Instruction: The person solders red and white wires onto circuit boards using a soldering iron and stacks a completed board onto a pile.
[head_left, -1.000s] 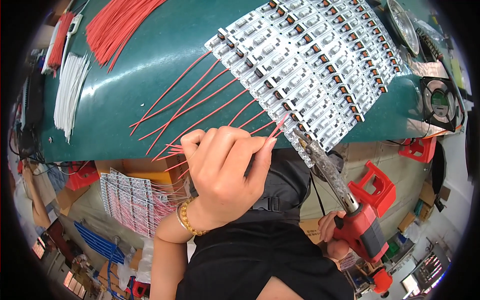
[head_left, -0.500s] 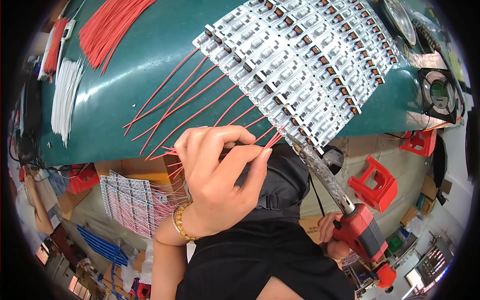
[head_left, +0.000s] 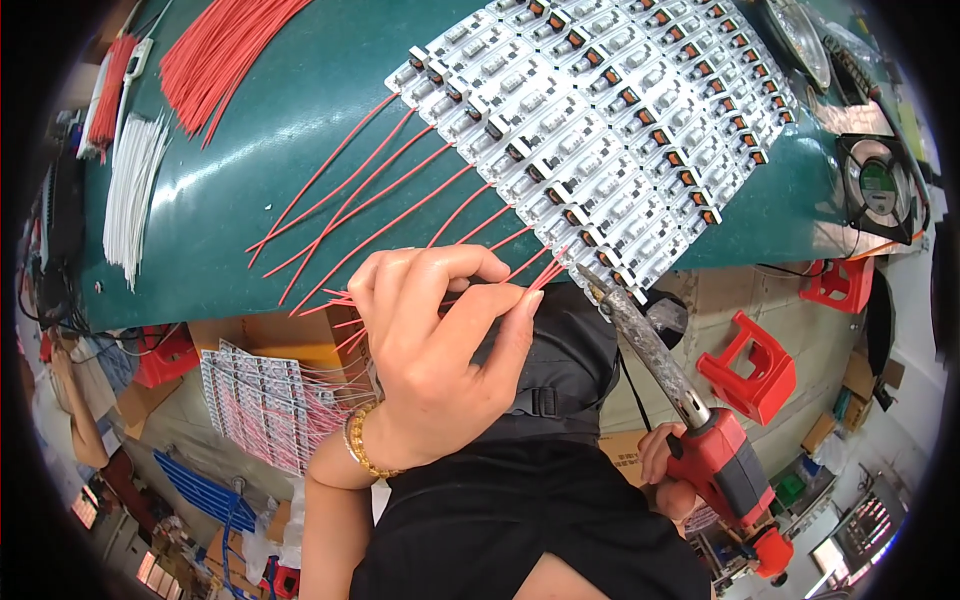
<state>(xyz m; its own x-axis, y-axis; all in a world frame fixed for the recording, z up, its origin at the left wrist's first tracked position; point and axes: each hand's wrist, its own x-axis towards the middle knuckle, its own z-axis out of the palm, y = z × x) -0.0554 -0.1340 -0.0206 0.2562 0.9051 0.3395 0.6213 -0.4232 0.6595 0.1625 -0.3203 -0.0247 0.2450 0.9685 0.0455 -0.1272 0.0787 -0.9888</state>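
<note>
My left hand (head_left: 435,345) pinches a few red wires (head_left: 545,275) between thumb and forefinger, at the near corner of a white circuit board panel (head_left: 560,120). More wire tails run beneath its curled fingers. In my right hand (head_left: 668,470) is a soldering iron (head_left: 660,365) with a red and black grip. Its tip touches or nearly touches the panel's near edge, just right of the pinched wire ends. Along the panel's left edge, several red wires (head_left: 350,205) are attached in a row and trail over the green table (head_left: 250,235).
Bundles of red wires (head_left: 220,60) and white wires (head_left: 135,200) lie at the table's far left. A small fan (head_left: 878,190) and a round metal dish (head_left: 797,42) stand on the right. Below are wired panels (head_left: 262,405) on a box and a red stool (head_left: 748,370).
The panel has shifted very slightly toward the lower left. My left hand keeps its pinch on the wires, and the iron stays at the panel's near corner.
</note>
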